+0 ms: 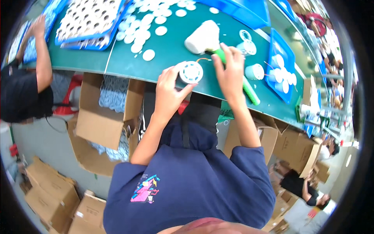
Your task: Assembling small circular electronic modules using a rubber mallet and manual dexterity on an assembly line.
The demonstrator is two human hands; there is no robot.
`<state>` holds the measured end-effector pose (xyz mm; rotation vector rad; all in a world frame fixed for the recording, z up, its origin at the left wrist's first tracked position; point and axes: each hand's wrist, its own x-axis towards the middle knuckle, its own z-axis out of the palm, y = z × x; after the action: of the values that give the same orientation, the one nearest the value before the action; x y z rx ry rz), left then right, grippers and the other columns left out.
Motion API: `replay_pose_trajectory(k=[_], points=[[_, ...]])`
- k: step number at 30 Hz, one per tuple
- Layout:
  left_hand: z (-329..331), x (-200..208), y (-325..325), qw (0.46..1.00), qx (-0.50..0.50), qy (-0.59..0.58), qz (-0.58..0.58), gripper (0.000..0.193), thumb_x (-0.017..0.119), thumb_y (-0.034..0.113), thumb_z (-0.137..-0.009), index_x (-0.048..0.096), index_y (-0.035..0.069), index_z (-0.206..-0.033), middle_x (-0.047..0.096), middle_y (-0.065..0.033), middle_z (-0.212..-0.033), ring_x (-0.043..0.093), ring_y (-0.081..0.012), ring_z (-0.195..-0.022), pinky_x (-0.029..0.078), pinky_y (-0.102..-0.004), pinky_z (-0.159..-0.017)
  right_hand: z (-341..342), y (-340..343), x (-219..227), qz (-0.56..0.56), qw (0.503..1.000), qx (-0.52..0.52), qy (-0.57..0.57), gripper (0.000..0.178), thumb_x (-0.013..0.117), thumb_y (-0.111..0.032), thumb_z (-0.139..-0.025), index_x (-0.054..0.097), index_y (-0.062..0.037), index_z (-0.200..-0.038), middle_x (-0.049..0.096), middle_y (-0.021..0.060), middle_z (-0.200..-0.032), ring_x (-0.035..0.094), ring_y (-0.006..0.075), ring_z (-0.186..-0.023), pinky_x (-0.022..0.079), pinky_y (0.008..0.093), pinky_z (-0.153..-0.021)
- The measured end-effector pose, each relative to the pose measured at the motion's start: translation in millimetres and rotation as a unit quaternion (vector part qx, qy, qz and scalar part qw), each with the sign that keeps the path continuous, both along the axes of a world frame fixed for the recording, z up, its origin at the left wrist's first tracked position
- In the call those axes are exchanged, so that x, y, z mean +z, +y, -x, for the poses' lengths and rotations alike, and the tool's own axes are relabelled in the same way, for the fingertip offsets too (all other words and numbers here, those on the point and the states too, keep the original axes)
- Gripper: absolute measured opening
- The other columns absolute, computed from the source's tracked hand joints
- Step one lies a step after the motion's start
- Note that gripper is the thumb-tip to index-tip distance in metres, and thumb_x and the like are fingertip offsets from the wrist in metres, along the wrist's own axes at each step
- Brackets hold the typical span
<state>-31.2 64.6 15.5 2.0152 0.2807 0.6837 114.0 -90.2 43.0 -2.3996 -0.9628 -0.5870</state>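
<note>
My left hand point(168, 87) is closed around a round white part point(191, 72) with a slotted, vented face, held near the table's front edge. A thin orange wire sticks out from it toward the right. My right hand point(230, 72) is closed on the green handle of a white-headed mallet point(204, 37). The mallet's head rests on the green table, and its handle runs under my palm and out toward the near right. Beyond my right hand stand a pale cup-shaped part point(254, 72) and another pale part point(247, 48), with a slotted ring point(245, 35) behind.
White discs point(148, 55) lie scattered at the far left-middle. Blue trays point(87, 23) of white parts stand left; a blue tray point(286, 58) with wired cups lies right, a blue bin point(249, 13) behind. A co-worker's arm point(43, 62) reaches in from the left. Open cardboard boxes point(99, 128) flank me.
</note>
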Motion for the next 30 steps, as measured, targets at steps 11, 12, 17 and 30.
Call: replay_pose_trajectory(k=[11, 12, 17, 30], points=[[-32, 45, -67, 0.976, -0.192, -0.064, -0.073, 0.078, 0.086, 0.017, -0.079, 0.047, -0.001, -0.144, 0.061, -0.022, -0.131, 0.059, -0.0405, -0.119, 0.049, -0.0469, -0.102, 46, -105, 42, -0.15, 0.972, 0.0, 0.178, 0.058, 0.079, -0.012, -0.085, 0.058, 0.0009, -0.137, 0.069, 0.0182, -0.124, 0.07, 0.0232, -0.104, 0.057, 0.0355, -0.083], [-41, 48, -76, 0.976, -0.19, -0.075, -0.074, 0.078, 0.086, 0.018, -0.08, 0.046, 0.0, -0.145, 0.061, -0.0212, -0.132, 0.059, -0.0399, -0.121, 0.049, -0.0463, -0.104, 40, -123, 37, -0.209, 0.962, -0.067, 0.163, 0.051, 0.073, -0.008, -0.088, 0.057, 0.0016, -0.136, 0.068, 0.0174, -0.122, 0.069, 0.0214, -0.104, 0.057, 0.0342, -0.085], [-117, 38, -120, 0.962, -0.218, -0.008, -0.164, 0.079, 0.082, 0.026, -0.085, 0.041, -0.004, -0.146, 0.056, -0.0239, -0.136, 0.057, -0.0405, -0.125, 0.049, -0.0458, -0.105, -3, -183, 25, -0.284, 0.895, -0.302, 0.164, 0.054, 0.072, -0.015, -0.093, 0.051, 0.0037, -0.14, 0.066, 0.0181, -0.122, 0.067, 0.0227, -0.108, 0.054, 0.0348, -0.093], [-62, 46, -70, 0.977, -0.19, -0.065, -0.075, 0.058, 0.085, 0.029, -0.082, 0.062, 0.003, -0.129, 0.066, -0.018, -0.123, 0.066, -0.0375, -0.11, 0.054, -0.0439, -0.095, -40, -217, -21, -0.108, 0.917, -0.382, 0.05, 0.068, 0.075, -0.032, -0.096, 0.048, 0.006, -0.145, 0.05, 0.0251, -0.142, 0.051, 0.0375, -0.13, 0.044, 0.0462, -0.108]])
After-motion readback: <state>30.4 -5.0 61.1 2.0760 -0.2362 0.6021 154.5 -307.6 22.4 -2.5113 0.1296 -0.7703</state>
